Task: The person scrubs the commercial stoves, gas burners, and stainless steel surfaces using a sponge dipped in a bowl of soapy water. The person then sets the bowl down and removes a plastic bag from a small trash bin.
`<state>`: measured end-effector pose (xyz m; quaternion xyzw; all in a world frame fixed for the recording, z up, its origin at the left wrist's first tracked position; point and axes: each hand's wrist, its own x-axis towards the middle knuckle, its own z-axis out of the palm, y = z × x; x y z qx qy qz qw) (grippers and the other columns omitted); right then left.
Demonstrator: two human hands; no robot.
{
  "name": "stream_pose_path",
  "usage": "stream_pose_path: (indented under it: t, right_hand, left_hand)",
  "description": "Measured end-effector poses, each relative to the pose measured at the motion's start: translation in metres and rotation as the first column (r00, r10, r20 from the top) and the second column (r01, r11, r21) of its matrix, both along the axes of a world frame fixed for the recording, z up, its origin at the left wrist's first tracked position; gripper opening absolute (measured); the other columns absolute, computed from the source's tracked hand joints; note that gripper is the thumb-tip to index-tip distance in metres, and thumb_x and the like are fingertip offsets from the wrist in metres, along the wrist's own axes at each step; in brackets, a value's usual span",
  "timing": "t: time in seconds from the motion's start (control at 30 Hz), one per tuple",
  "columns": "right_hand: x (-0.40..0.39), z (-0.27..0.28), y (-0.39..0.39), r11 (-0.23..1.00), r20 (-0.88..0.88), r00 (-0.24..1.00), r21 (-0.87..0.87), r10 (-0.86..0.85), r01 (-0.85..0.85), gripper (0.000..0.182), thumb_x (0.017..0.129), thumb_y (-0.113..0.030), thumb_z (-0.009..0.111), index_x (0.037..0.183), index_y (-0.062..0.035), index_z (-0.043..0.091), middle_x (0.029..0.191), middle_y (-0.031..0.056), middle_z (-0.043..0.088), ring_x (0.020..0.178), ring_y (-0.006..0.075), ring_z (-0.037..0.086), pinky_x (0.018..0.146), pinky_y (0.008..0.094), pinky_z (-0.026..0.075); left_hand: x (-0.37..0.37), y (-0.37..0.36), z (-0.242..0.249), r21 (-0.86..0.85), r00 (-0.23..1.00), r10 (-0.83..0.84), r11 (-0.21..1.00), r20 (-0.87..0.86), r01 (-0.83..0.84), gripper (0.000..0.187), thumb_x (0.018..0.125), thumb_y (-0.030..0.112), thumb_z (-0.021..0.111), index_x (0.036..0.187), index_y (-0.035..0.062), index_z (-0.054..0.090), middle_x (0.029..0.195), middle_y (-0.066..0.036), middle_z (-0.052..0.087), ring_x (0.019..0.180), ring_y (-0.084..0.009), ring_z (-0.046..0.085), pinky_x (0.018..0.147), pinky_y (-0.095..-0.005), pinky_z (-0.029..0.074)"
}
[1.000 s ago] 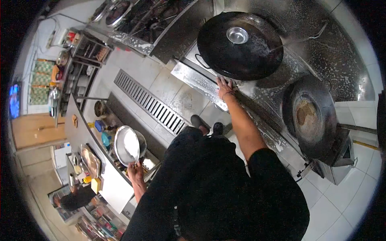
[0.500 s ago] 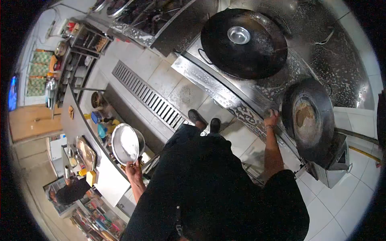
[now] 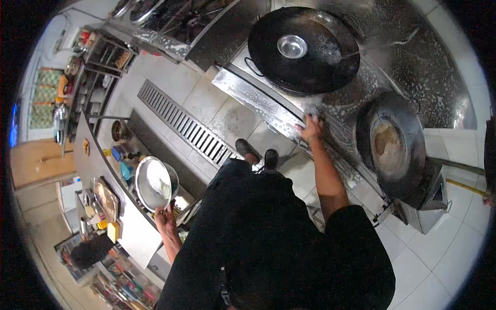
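Note:
My left hand [image 3: 166, 221] grips the rim of a metal bowl [image 3: 153, 182], holding it tilted at my left side; its pale inside shows. On the right, my right hand [image 3: 311, 129] presses down on the soapy steel stove top [image 3: 338, 116], near its front edge. Under its fingers is a grey scouring pad [image 3: 313, 110], partly covered and blurred. Just beyond that hand rests a large black wok [image 3: 310, 70] with a small metal bowl [image 3: 292, 46] in it. A second wok [image 3: 390, 147], brown at its centre, leans to the right.
White foam covers the stove's front ledge [image 3: 253, 98]. A floor drain grate [image 3: 188, 124] runs across the tiles beyond my shoes [image 3: 258, 155]. At left stands a steel counter [image 3: 98, 155] with trays and bottles; another person [image 3: 90, 251] is behind it. Burners [image 3: 188, 18] lie at the top.
My right hand has slid leftward and away from me along the soapy stove front, from beside the second wok toward the large wok. My left hand still holds the bowl.

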<state>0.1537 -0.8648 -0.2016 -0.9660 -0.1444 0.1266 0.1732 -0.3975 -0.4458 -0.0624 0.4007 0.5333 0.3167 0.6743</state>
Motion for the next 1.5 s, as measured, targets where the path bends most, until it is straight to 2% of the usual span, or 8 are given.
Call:
stream_pose_path:
  t: [0.07, 0.2, 0.4, 0.67, 1.1, 1.3, 1.43, 1.5]
  right_hand:
    - [-0.012, 0.013, -0.018, 0.981, -0.049, 0.990, -0.150, -0.134, 0.125, 0.061, 0.079, -0.056, 0.057, 0.126, -0.0181, 0.052, 0.133, 0.0134, 0.045, 0.124, 0.0398, 0.035, 0.103, 0.0469, 0.031]
    - [-0.014, -0.010, -0.087, 0.987, 0.058, 0.998, -0.159, -0.015, 0.024, 0.067, 0.079, -0.064, 0.051, 0.129, -0.0191, 0.050, 0.130, 0.0158, 0.048, 0.119, 0.0407, 0.042, 0.099, 0.0498, 0.037]
    - [-0.021, -0.030, -0.082, 0.854, -0.148, 0.842, -0.136, -0.518, 0.502, 0.055, 0.081, -0.052, 0.057, 0.123, -0.0167, 0.054, 0.125, 0.0241, 0.050, 0.116, 0.0422, 0.046, 0.092, 0.0522, 0.041]
    - [-0.075, -0.013, -0.008, 0.954, 0.128, 0.946, -0.010, 0.298, -0.299, 0.044, 0.077, -0.040, 0.065, 0.114, -0.0164, 0.058, 0.116, 0.0153, 0.051, 0.108, 0.0386, 0.048, 0.092, 0.0495, 0.041]
    - [-0.210, -0.159, -0.352, 0.788, 0.431, 0.899, -0.529, -0.071, 0.315, 0.052, 0.096, -0.046, 0.031, 0.127, -0.0114, 0.053, 0.121, 0.0108, 0.058, 0.109, 0.0259, 0.054, 0.105, 0.0359, 0.031]
    - [-0.201, -0.166, -0.292, 0.733, 0.099, 0.953, -0.618, -0.287, 0.285, 0.042, 0.095, -0.040, 0.036, 0.118, -0.0099, 0.055, 0.108, 0.0105, 0.060, 0.095, 0.0241, 0.056, 0.090, 0.0356, 0.039]
    - [-0.178, -0.177, -0.227, 0.706, -0.191, 0.933, -0.703, -0.306, 0.088, 0.036, 0.095, -0.036, 0.040, 0.112, -0.0088, 0.057, 0.099, 0.0103, 0.061, 0.085, 0.0229, 0.058, 0.080, 0.0354, 0.044]
    - [-0.163, -0.181, -0.196, 0.705, -0.302, 0.907, -0.709, -0.294, -0.008, 0.033, 0.095, -0.034, 0.042, 0.108, -0.0083, 0.057, 0.095, 0.0102, 0.061, 0.081, 0.0223, 0.058, 0.075, 0.0352, 0.046]
  left_hand:
    - [0.024, -0.023, 0.034, -0.323, 0.948, 0.269, 0.924, 0.169, -0.204, 0.025, 0.088, -0.001, 0.039, 0.109, -0.0114, 0.049, 0.114, -0.022, 0.055, 0.101, -0.0366, 0.058, 0.083, -0.0423, 0.057]
    - [0.030, -0.050, 0.043, -0.270, 0.922, 0.366, 0.907, 0.124, -0.324, 0.039, 0.086, -0.003, 0.040, 0.123, -0.0149, 0.038, 0.118, -0.025, 0.052, 0.104, -0.0412, 0.056, 0.087, -0.0464, 0.054]
    - [0.027, -0.079, 0.052, -0.409, 0.820, 0.565, 0.772, 0.091, -0.487, 0.035, 0.077, -0.007, 0.046, 0.111, -0.0120, 0.048, 0.109, -0.022, 0.059, 0.098, -0.0336, 0.061, 0.085, -0.0405, 0.055]
    - [-0.005, -0.082, 0.036, -0.415, 0.840, 0.517, 0.810, 0.167, -0.415, 0.032, 0.078, -0.006, 0.048, 0.109, -0.0109, 0.051, 0.107, -0.019, 0.060, 0.096, -0.0345, 0.061, 0.084, -0.0402, 0.056]
    - [-0.026, -0.074, 0.023, -0.287, 0.881, 0.432, 0.883, 0.192, -0.371, 0.035, 0.080, -0.007, 0.045, 0.114, -0.0113, 0.044, 0.112, -0.020, 0.056, 0.103, -0.0355, 0.057, 0.091, -0.0488, 0.051]
    - [-0.011, -0.069, 0.037, -0.393, 0.784, 0.593, 0.776, 0.184, -0.494, 0.033, 0.077, -0.007, 0.045, 0.110, -0.0117, 0.046, 0.111, -0.021, 0.057, 0.100, -0.0374, 0.059, 0.090, -0.0471, 0.052]
    - [-0.022, -0.065, 0.045, -0.109, 0.971, 0.216, 0.973, 0.100, -0.205, 0.030, 0.078, -0.004, 0.047, 0.105, -0.0154, 0.046, 0.105, -0.024, 0.058, 0.096, -0.0374, 0.060, 0.087, -0.0429, 0.055]
    - [-0.013, -0.054, 0.054, -0.364, 0.850, 0.509, 0.823, 0.131, -0.437, 0.027, 0.078, -0.002, 0.051, 0.101, -0.0156, 0.047, 0.102, -0.025, 0.058, 0.093, -0.0366, 0.061, 0.080, -0.0400, 0.058]
